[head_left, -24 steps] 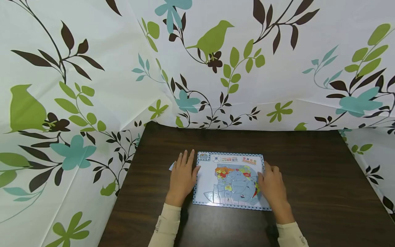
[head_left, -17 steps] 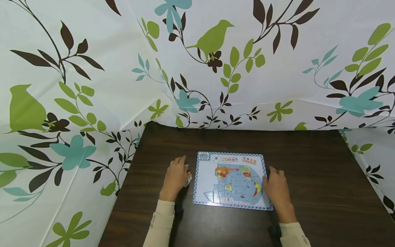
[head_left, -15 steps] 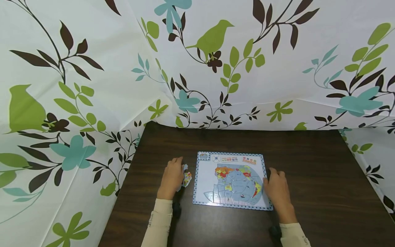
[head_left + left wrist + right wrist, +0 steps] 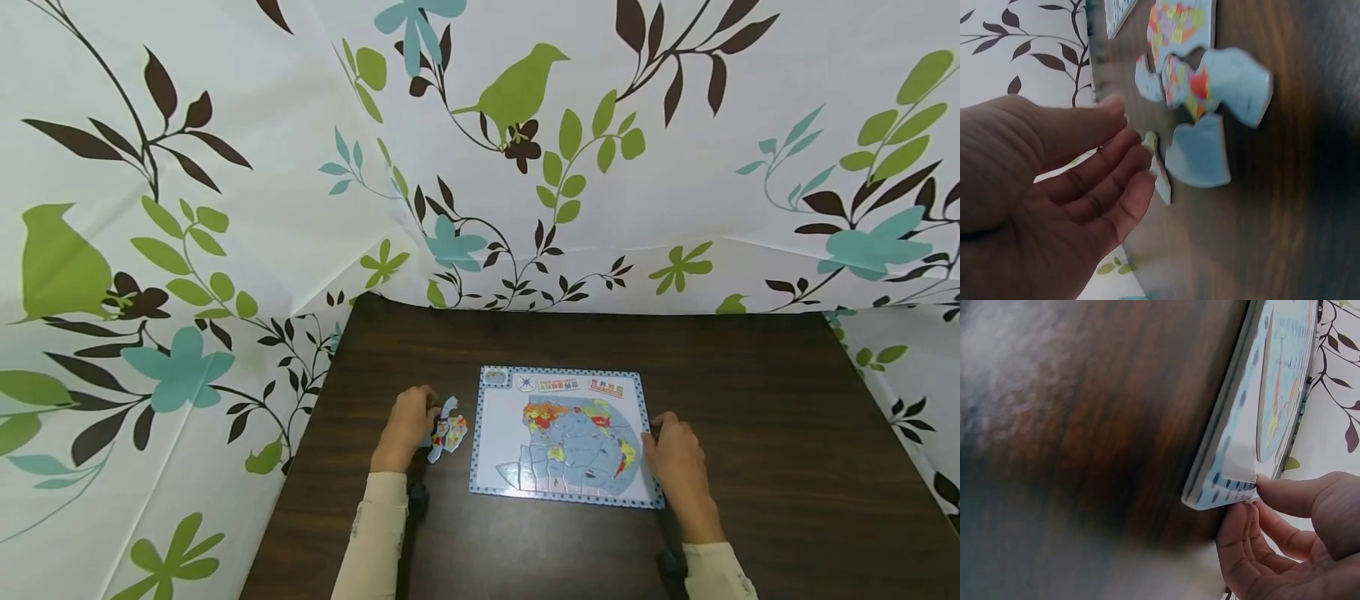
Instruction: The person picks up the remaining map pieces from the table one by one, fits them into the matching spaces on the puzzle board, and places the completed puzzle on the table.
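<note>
A world map jigsaw puzzle board [image 4: 495, 417] with a dotted blue border lies flat in the head view, partly filled with pieces. My right hand [image 4: 677, 458] is at its right edge; the right wrist view shows the thumb [image 4: 1288, 495] on top of the border and curled fingers at the edge, pinching it. To the board's left, loose puzzle pieces [image 4: 454, 433] lie in a small cluster. My left hand [image 4: 407, 423] is just left of them, fingers loosely bent. In the left wrist view, its fingertips are beside a thin-looking piece [image 4: 1160, 178] and a plain blue piece [image 4: 1199, 153].
The dark wooden table [image 4: 780, 433] extends around the board. A white cloth [image 4: 675, 167] printed with birds, leaves and flowers hangs behind the table and along its left side.
My left hand has moved left and nearer from the board's left edge, its fingers bending, and loose pieces have come into sight. My right hand has shifted slightly outward along the right edge.
</note>
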A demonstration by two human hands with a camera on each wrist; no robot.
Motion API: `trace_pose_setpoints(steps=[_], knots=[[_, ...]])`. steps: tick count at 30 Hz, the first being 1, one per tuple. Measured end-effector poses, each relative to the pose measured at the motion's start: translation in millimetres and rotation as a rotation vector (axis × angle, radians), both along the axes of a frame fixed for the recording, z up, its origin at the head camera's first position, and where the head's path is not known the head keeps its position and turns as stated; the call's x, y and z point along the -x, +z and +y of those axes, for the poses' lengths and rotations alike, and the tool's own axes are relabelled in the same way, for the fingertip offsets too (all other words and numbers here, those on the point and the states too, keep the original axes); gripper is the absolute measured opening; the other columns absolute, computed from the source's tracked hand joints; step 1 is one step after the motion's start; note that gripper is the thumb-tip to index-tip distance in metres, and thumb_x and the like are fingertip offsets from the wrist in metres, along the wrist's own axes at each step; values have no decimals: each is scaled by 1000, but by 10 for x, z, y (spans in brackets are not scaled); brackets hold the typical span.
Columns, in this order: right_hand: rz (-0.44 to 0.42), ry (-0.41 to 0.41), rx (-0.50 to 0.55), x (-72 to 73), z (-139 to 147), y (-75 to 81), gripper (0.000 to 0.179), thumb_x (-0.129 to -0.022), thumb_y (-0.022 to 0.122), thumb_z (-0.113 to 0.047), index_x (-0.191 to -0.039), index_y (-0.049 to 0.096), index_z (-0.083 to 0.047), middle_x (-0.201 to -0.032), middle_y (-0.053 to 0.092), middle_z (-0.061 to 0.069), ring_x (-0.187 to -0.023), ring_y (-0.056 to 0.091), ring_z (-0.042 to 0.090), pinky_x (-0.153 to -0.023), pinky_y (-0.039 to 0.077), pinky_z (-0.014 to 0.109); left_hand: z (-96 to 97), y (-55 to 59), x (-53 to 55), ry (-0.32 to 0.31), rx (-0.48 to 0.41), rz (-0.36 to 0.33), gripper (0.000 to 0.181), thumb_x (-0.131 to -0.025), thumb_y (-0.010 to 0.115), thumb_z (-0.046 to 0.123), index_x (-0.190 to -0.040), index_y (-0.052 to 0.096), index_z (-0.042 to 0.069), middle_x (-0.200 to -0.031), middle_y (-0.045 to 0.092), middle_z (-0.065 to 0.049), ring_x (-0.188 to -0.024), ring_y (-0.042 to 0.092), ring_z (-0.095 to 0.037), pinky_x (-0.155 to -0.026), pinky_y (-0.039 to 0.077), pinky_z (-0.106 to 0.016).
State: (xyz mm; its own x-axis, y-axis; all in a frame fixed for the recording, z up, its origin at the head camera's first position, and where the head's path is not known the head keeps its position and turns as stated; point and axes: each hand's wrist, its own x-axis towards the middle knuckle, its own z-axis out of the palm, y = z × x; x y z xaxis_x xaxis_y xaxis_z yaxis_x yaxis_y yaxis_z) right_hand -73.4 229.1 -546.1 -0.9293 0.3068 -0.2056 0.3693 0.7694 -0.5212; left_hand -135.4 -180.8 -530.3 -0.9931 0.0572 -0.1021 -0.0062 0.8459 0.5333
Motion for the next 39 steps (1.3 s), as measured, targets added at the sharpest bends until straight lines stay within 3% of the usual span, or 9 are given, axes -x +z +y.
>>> trace_pose_setpoints(steps=[4, 8, 18, 23, 29, 33, 39], knots=[[16, 1, -8, 10, 1, 0, 27, -102, 64, -8, -120, 59, 12, -107, 65, 33, -94, 64, 44, -80, 51, 60, 56, -51, -34, -15, -22, -2, 16, -95, 77, -2, -110, 73, -5, -102, 73, -18, -92, 72, -29, -81, 62, -45], [7, -5, -9, 18, -1, -5, 25, -103, 65, -8, -118, 59, 11, -105, 65, 31, -90, 63, 41, -78, 50, 57, 85, -94, -47, -3, -23, 19, 15, -96, 76, -2, -110, 72, -6, -104, 72, -20, -98, 72, -32, -84, 62, -47], [-24, -10, -12, 43, -5, -14, 23, -104, 65, -8, -117, 58, 10, -104, 64, 30, -88, 62, 40, -75, 49, 54, 202, -148, 35, 92, -16, 14, 20, -98, 80, 12, -104, 69, -5, -104, 67, -21, -95, 70, -38, -81, 61, -50], [-31, -4, -13, 38, -6, -8, 22, -104, 66, -9, -116, 58, 9, -102, 64, 29, -85, 62, 38, -72, 49, 51, 265, -151, 52, 122, -23, 31, 16, -94, 81, 3, -93, 66, -3, -97, 66, -20, -89, 70, -39, -78, 61, -50], [-31, 9, -10, 17, -6, 5, 23, -105, 66, -9, -117, 57, 9, -101, 64, 29, -81, 61, 36, -68, 49, 47, 281, -156, 71, 114, -21, 50, 14, -91, 81, -2, -91, 67, -4, -94, 66, -20, -89, 70, -39, -80, 61, -52], [-36, 10, -10, 15, -8, 7, 23, -106, 65, -10, -117, 56, 9, -102, 63, 30, -81, 61, 37, -68, 49, 46, 271, -155, 80, 123, -21, 32, 16, -92, 81, 0, -92, 66, -2, -97, 67, -20, -90, 69, -37, -81, 60, -52], [-55, 4, -6, 32, -16, 5, 25, -106, 65, -11, -120, 56, 8, -106, 63, 30, -84, 61, 37, -70, 49, 46, 231, -133, 100, 147, -83, -32, 13, -93, 80, 0, -93, 67, 1, -95, 72, -19, -83, 70, -30, -69, 60, -43]])
